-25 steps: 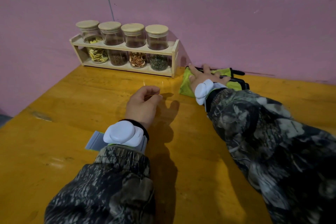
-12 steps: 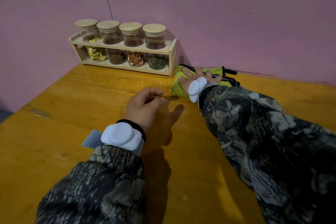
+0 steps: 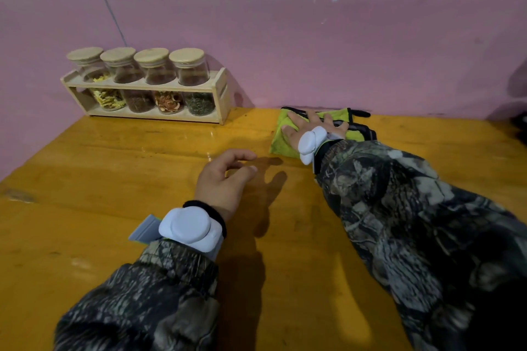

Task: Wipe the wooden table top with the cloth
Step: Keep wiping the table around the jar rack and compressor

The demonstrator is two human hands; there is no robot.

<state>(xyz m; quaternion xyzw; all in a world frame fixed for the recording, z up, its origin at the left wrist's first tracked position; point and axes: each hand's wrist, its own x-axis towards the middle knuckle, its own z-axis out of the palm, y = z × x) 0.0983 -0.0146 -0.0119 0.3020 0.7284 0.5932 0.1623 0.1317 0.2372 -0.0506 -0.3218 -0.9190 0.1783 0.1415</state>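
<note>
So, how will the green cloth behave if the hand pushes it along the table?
The cloth looks soft and folded, so it would probably bunch rather than slide stiffly. The right hand lies flat on it, which likely keeps it spread. The table looks glossy, so it should glide easily.

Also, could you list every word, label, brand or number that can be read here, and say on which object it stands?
None can be read.
Four glass jars in the wooden rack: no labels visible.
White wrist devices: plain, no marking visible.
Green cloth under the right hand: no print visible.
Pink wall: only chipped paint.
</note>
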